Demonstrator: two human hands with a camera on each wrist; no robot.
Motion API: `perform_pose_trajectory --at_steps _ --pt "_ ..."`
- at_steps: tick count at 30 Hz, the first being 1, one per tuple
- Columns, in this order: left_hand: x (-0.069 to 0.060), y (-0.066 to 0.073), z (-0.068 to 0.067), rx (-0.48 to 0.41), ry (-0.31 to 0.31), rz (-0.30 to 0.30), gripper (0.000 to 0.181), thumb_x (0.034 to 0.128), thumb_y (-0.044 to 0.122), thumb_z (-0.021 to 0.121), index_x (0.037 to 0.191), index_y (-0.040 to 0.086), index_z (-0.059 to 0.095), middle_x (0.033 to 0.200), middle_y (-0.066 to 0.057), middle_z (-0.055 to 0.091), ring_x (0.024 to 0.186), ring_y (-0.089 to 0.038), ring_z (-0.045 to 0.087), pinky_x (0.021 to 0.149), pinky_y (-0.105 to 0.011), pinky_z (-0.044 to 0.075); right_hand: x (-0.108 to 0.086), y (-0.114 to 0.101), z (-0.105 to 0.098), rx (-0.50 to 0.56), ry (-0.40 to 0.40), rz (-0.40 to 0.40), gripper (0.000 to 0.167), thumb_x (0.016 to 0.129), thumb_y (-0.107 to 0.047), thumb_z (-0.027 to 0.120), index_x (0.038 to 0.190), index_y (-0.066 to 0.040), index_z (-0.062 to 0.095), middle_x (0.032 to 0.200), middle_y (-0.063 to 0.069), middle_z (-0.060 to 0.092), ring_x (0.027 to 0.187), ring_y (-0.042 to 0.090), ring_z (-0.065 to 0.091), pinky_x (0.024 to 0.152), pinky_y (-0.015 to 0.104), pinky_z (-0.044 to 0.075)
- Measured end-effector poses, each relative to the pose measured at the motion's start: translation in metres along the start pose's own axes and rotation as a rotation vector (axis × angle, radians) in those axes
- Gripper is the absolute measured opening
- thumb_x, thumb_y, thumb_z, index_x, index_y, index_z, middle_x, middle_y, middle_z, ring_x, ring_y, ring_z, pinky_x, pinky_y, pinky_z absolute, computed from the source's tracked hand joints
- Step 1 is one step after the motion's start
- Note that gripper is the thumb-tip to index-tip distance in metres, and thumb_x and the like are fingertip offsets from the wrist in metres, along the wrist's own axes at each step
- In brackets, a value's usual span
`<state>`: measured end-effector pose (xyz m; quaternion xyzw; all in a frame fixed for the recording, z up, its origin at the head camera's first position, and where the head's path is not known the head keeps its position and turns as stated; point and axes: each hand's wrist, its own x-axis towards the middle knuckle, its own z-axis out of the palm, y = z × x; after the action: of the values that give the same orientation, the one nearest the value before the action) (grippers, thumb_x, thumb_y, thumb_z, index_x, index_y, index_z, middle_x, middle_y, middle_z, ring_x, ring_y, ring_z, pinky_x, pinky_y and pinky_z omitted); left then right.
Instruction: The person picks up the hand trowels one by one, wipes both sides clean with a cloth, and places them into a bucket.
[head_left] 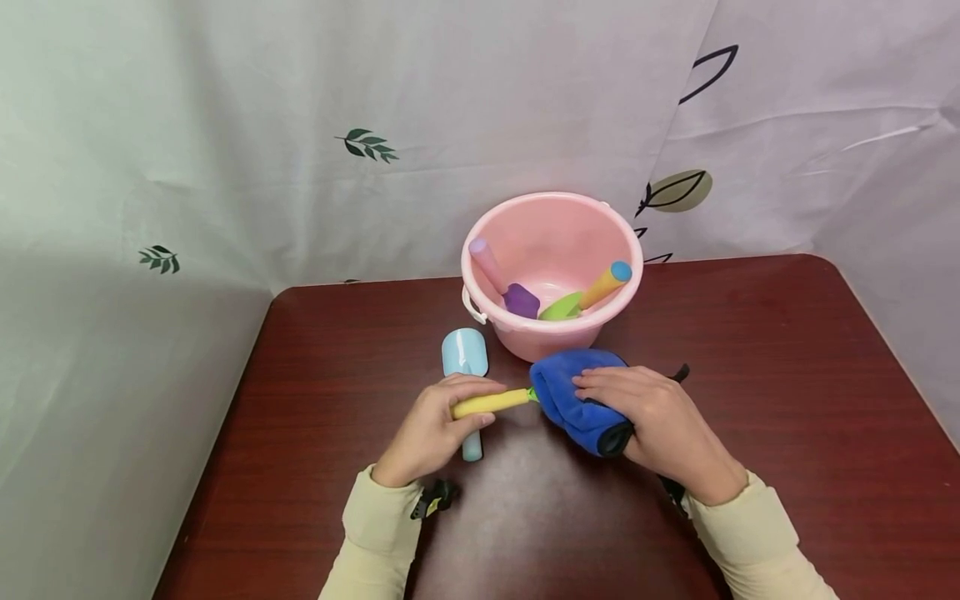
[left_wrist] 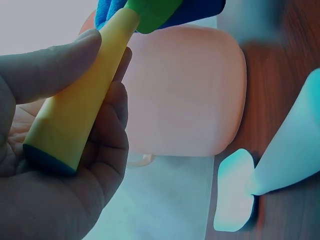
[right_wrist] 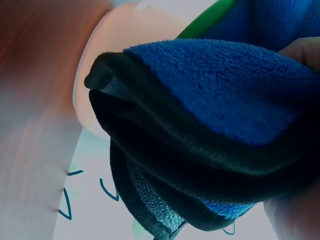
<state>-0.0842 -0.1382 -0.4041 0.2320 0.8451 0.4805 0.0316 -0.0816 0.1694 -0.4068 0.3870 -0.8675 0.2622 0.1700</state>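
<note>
A person's left hand (head_left: 433, 425), fingers curled, pinches a yellow-handled sand toy (head_left: 491, 404) before a pink bucket (head_left: 543, 340) as the right hand (head_left: 663, 412) grips a blue cloth (head_left: 566, 387) against its green end (left_wrist: 155, 12); a hard tug could twist the toy loose onto the light-blue scoop (head_left: 464, 352) beneath

Left hand (head_left: 438, 421): pinches the yellow handle (head_left: 491, 403) between thumb and fingers; the handle points to 3 o'clock, where a green part meets the cloth. Right hand (head_left: 663, 417): grips the blue cloth (head_left: 562, 392), folded and edged in black. Pink bucket (head_left: 551, 339): stands upright on the brown table (head_left: 765, 383) at 12 o'clock from the cloth. Contents: purple shovel (head_left: 522, 302), handle leaning at 9 o'clock; green shovel (head_left: 561, 308), blade at 6 o'clock, orange handle leaning at 3 o'clock. Light-blue scoop (head_left: 463, 352): lies at 7 o'clock from the bucket, partly hidden by the left hand. Leaf-printed sheet (head_left: 465, 92): hangs at 12 o'clock, behind the bucket.
</note>
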Motion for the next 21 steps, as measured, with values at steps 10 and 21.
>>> perform_pose_trajectory --at_steps 10,21 --pt "-0.003 0.0 -0.01 0.005 0.009 0.0 0.037 0.0856 0.004 0.079 0.12 0.015 0.075 0.115 0.007 0.07 0.108 -0.01 0.062 0.089 -0.03 0.051 -0.001 0.002 -0.005 -0.017 -0.012 0.047 0.057 0.064 -0.001 0.089 0.118 -0.007 0.073 0.124 0.005 0.07 0.117 0.026 0.064 0.094 0.052 0.051" --pt "-0.007 0.0 -0.023 -0.014 0.024 0.003 0.037 0.0859 0.004 0.079 0.12 0.017 0.075 0.115 0.008 0.07 0.106 -0.011 0.063 0.086 -0.028 0.051 -0.004 0.007 -0.004 -0.021 0.015 0.033 0.049 0.069 -0.003 0.084 0.117 -0.006 0.073 0.123 0.006 0.07 0.116 0.027 0.065 0.107 0.031 0.039"
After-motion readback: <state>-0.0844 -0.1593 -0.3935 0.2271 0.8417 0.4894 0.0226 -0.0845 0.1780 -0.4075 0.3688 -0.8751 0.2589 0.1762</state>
